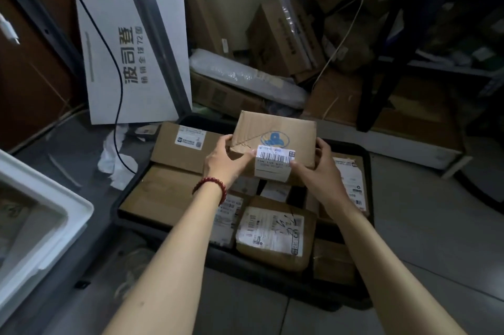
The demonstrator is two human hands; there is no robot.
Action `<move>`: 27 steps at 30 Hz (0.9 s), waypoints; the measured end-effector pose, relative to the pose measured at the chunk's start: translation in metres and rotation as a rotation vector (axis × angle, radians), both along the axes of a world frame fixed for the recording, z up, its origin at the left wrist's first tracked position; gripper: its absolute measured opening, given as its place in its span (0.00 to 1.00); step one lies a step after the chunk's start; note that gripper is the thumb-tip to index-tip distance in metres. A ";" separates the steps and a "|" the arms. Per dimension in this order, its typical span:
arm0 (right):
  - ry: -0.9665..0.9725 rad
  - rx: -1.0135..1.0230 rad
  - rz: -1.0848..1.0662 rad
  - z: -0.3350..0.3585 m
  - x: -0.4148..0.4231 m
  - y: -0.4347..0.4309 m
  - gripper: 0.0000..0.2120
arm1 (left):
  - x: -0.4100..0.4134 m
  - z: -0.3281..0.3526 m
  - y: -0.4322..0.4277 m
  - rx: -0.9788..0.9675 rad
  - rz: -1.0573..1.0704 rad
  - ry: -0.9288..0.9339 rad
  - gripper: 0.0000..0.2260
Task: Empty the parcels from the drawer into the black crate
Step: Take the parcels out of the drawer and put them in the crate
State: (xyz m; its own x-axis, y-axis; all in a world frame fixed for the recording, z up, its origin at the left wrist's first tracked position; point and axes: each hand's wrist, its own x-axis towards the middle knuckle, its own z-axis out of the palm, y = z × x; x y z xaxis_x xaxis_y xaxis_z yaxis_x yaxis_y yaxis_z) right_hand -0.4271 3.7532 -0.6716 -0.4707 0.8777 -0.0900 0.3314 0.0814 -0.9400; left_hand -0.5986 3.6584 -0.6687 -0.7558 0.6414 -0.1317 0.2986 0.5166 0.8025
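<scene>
The cardboard parcel (275, 143) is held in the air over the far half of the black crate (366, 192), one hand at each short end. The left hand (225, 162) wraps the left end, thumb along the near bottom edge by the barcode label (275, 161), and the right hand (317, 171) grips the right end with its fingers (320, 147) curled over the top corner. Both sets of fingers are closed firmly on the box, not spread.

The parcel's long axis runs left to right across the view, roughly level, with a slight tilt so the top face and its blue logo lean toward the camera. The label wraps the near lower edge and faces the person.

The crate already holds a crowded layer: a large flat box (163, 192) at the left, another labelled box (182, 146) behind it, a taped parcel (272, 236) in the near middle and one with a long label (351, 181) at the right. The step in hand looks like setting this one down. To do it well, I judge it best to keep the box level, lower it flat onto the boxes beneath and not onto an edge, keep its long side parallel to the crate's far wall, and let go only once it rests steady, drawing the fingers out sideways. The white drawer (68, 214) sits at the lower left, well apart.
</scene>
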 end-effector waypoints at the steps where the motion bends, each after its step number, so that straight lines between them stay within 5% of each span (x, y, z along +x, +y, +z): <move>1: -0.040 0.010 0.005 -0.004 -0.002 0.001 0.37 | 0.002 -0.003 0.002 -0.042 -0.027 0.027 0.32; 6: -0.184 0.109 0.023 -0.016 -0.003 -0.007 0.37 | 0.010 -0.011 -0.009 -0.371 -0.066 0.403 0.28; 12: -0.238 0.238 0.087 -0.014 0.010 -0.018 0.31 | 0.015 -0.011 -0.040 -0.445 -0.041 0.695 0.22; 19: -0.463 0.401 0.249 0.002 0.009 -0.046 0.28 | 0.024 0.008 -0.087 -0.484 -0.086 0.824 0.20; 27: -0.482 0.689 0.508 0.046 -0.028 -0.126 0.25 | 0.008 0.075 -0.183 -0.520 0.166 0.754 0.18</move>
